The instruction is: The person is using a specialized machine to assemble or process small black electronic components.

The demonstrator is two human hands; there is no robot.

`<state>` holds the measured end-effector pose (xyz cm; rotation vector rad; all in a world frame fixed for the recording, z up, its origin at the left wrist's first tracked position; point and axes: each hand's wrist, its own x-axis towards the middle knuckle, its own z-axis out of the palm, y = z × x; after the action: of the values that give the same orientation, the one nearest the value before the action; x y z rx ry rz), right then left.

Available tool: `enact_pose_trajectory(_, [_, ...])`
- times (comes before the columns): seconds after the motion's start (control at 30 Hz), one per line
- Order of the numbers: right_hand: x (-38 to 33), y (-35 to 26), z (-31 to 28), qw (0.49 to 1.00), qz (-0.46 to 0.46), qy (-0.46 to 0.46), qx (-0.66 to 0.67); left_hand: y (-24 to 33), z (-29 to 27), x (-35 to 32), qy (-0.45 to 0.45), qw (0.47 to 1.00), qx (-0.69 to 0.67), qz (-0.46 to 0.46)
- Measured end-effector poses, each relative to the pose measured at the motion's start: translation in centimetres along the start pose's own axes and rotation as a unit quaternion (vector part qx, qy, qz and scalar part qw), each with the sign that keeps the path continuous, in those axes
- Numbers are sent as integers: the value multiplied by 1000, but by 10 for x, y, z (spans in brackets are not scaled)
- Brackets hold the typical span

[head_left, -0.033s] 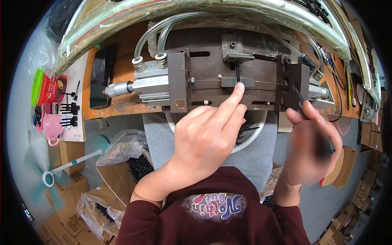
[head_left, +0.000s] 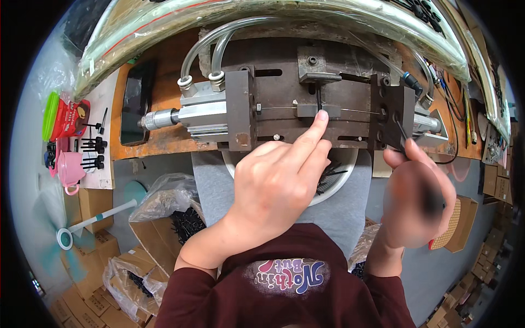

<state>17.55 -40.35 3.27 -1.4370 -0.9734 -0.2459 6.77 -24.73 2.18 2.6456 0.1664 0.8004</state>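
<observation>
My left hand (head_left: pixel 279 177) reaches over the near edge of a dark metal fixture (head_left: pixel 281 127). Its index fingertip presses the near end of a thin black pin (head_left: pixel 319 98), which lies across a small grey block (head_left: pixel 304 111). The pin's far end meets a bracket (head_left: pixel 317 77). Left of the fingertip the other fingers are partly curled, and the thumb is hidden. To the right, my right hand (head_left: pixel 415 199) pinches another thin black pin (head_left: pixel 402 130) pointing up beside the fixture's right plate (head_left: pixel 389 106). A dark patch in its palm is blurred.
Silver cylinders (head_left: pixel 203 116) with clear hoses flank the fixture. A phone (head_left: pixel 136 104), pink cup (head_left: pixel 70 169) and black parts (head_left: pixel 94 145) lie left. A white basket (head_left: pixel 340 180) rests on my lap. Below stand a carton of black parts (head_left: pixel 188 224) and a fan (head_left: pixel 64 239).
The fingers of my right hand have shifted slightly inward around the black pin. My left hand stays at the block.
</observation>
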Motion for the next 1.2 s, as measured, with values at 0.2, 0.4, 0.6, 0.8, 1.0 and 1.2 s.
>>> enact_pose_trajectory(0.2, [5, -3, -12, 959, -139, -64, -236, -2, -9, 0, -32, 989, -136, -47])
enact_pose_trajectory(0.4, [2, -2, 1, 940, -209, -151, -221, 14, -29, 1, 1, 927, -374, -41])
enact_pose_trajectory(0.6, [7, 2, 5, 961, -163, -95, -203, 3, -17, -10, 55, 985, -162, -11])
enact_pose_trajectory(0.8, [5, 3, -9, 975, -96, -129, -150, -2, 6, -7, 33, 999, -9, 13])
enact_pose_trajectory(1.0, [0, 8, 6, 997, -42, -61, 1, 1, 2, 2, 0, 999, 45, 6])
enact_pose_trajectory(1.2, [9, -10, 0, 976, 8, -172, -135, 0, 1, 1, 2, 999, 34, 3])
